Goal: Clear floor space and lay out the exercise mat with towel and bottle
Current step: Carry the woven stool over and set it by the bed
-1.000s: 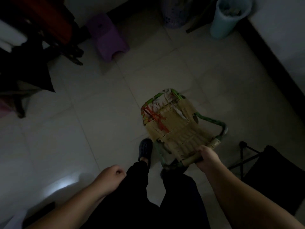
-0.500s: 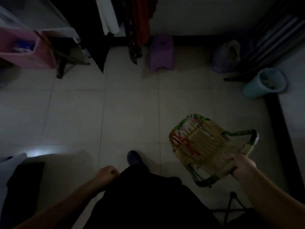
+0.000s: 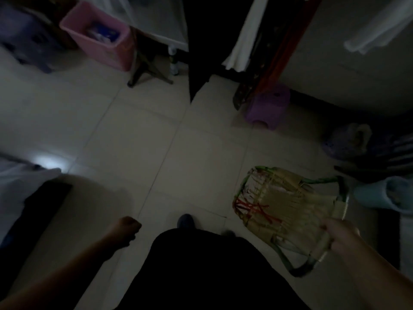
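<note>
A small woven chair (image 3: 281,206) with a green frame and tan and red straps hangs above the tiled floor at the lower right. My right hand (image 3: 339,236) grips its back edge and carries it. My left hand (image 3: 125,227) is curled into a loose fist at my side near my left leg and holds nothing. No mat, towel or bottle for the task is plainly visible in this dim room.
A pink bin (image 3: 100,34) and a folding stand (image 3: 149,68) sit at the back left. Hanging clothes (image 3: 241,36) and a purple stool (image 3: 268,106) stand at the back. A light blue bucket (image 3: 384,195) and a purple basket (image 3: 344,142) are on the right. A dark object (image 3: 33,211) lies at left.
My view has swung to the left across the room. The chair has stayed lifted in my right hand and now hangs farther right in view. My left hand remains curled.
</note>
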`<state>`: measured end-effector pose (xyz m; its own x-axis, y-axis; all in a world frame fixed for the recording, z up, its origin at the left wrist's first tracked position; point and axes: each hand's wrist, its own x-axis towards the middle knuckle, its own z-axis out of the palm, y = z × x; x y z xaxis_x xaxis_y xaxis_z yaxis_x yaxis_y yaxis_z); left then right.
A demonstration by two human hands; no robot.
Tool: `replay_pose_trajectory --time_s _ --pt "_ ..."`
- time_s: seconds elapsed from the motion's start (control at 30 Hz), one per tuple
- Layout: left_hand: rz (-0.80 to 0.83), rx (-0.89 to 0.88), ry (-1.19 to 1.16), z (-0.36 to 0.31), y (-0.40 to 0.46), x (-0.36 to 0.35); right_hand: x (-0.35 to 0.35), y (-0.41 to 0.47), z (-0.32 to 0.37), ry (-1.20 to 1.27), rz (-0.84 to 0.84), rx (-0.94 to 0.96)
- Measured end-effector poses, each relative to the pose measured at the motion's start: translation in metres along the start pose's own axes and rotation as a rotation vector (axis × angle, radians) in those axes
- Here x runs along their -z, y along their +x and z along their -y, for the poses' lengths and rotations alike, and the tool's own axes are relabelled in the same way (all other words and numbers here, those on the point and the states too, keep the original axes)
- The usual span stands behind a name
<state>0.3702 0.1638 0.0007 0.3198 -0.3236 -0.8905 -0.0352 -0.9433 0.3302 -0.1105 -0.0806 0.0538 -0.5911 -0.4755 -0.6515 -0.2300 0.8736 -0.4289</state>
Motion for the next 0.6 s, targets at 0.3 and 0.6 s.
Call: replay_pose_trajectory --time_s 0.3,0.6 --pt "-0.138 0.156 -0.257 0.04 -0.019 0.002 -0.119 -0.014 0.111 -0.249 0.358 0.193" --pt "-0.372 0.287 -0.652 0.062 -0.075 -0.063 -0.237 -0.064 0.182 -0.69 0.504 0.381"
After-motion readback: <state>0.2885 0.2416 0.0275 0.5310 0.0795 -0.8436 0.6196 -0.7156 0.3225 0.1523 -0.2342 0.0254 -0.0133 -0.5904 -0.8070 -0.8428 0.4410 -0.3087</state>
